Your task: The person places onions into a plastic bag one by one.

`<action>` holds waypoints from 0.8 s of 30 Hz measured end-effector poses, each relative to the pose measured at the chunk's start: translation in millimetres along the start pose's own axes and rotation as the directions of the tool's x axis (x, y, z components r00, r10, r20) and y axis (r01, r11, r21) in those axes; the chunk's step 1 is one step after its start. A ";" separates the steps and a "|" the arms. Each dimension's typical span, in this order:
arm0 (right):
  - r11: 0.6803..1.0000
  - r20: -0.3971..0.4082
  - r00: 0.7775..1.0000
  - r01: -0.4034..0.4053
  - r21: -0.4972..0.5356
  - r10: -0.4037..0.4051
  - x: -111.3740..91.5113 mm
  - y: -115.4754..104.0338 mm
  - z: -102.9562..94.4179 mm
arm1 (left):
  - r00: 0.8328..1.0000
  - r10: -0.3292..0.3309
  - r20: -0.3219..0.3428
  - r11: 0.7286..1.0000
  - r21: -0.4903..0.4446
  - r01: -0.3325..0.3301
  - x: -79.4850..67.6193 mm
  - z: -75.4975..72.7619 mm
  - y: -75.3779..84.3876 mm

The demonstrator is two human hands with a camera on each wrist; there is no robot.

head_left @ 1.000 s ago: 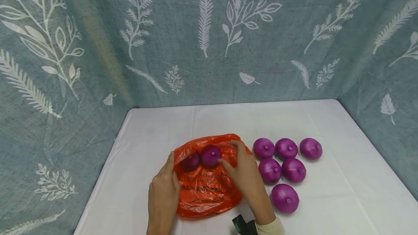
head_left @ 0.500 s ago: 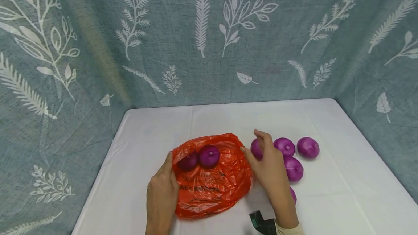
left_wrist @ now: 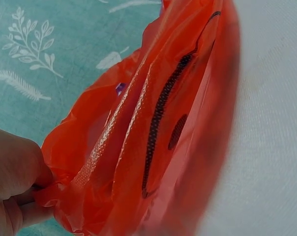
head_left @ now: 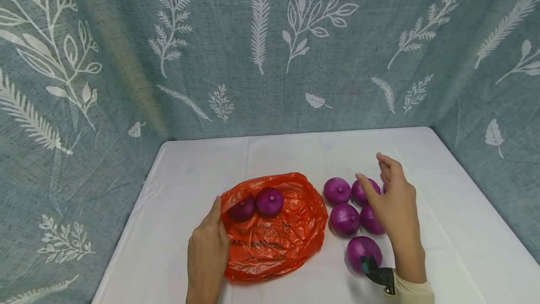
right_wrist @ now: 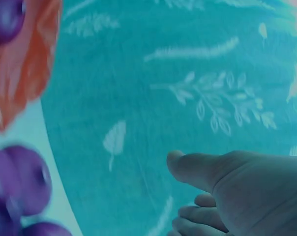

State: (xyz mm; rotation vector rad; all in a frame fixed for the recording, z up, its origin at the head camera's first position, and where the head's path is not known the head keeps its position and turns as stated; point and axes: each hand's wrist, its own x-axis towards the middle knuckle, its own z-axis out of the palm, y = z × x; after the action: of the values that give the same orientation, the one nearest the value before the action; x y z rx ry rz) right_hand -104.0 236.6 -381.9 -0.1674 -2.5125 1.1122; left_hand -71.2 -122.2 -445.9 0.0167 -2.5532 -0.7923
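My left hand [head_left: 207,247] pinches the left edge of a red plastic bag [head_left: 261,259], its film bunched between the fingers [left_wrist: 28,206] in the left wrist view. Two purple onions [head_left: 270,201] lie in the mouth of the bag, one partly under its edge. To the right, my right hand [head_left: 394,208] hovers over a group of onions, thumb and fingers spread, holding nothing. It partly covers the onions behind it. Of that group, one onion [head_left: 337,191] is at the back left and another [head_left: 345,219] in front of it.
A single onion [head_left: 362,250] sits nearer the front, partly hidden by a black wrist strap [head_left: 379,276]. A white cloth [head_left: 194,163] covers the table. Green curtains [head_left: 270,97] with white leaf prints stand along the back and both sides.
My right hand has left the bag's right side and moved right, over the loose onions. The left hand stays at the bag's left edge; both onions in the bag keep their place.
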 end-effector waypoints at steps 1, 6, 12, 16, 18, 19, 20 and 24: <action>1.000 -0.010 1.000 -0.004 -0.002 0.004 1.5 4.0 -3.6 | 1.000 0.000 0.001 1.000 0.000 0.000 0.1 0.2 -0.3; 0.999 -0.055 0.998 -0.033 0.007 0.033 7.8 24.6 -17.4 | 1.000 0.009 -0.002 1.000 -0.008 -0.009 -0.3 1.4 -0.7; 0.996 -0.012 0.996 -0.084 -0.027 0.083 15.2 56.5 -29.9 | 1.000 0.011 -0.013 1.000 -0.007 -0.011 -0.5 2.3 -0.6; 0.992 0.038 0.992 -0.120 -0.045 0.122 18.0 81.5 -39.1 | 1.000 0.012 -0.011 1.000 -0.013 -0.012 -1.1 2.3 -1.3; 0.990 0.071 0.989 -0.125 -0.067 0.129 18.8 94.0 -42.9 | 1.000 0.014 -0.010 1.000 -0.015 -0.014 -1.1 1.7 -1.3; 0.989 0.092 0.987 -0.124 -0.076 0.131 18.9 99.8 -44.4 | 1.000 0.016 -0.010 1.000 -0.016 -0.016 -1.2 1.4 -1.2; 0.989 0.115 0.985 -0.124 -0.083 0.133 19.0 105.4 -45.5 | 1.000 0.017 -0.011 1.000 -0.016 -0.017 -1.3 1.2 -1.3; 0.986 0.220 0.964 -0.125 -0.108 0.146 19.8 125.2 -46.8 | 1.000 0.023 -0.013 1.000 -0.014 -0.023 -1.6 0.7 -1.6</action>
State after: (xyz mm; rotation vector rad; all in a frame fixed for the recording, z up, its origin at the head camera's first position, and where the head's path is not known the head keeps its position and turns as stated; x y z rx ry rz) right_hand -109.5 358.9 -439.2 -0.2545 -2.7955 1.1234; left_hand -70.2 -122.9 -447.9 -0.0120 -2.5316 -0.7992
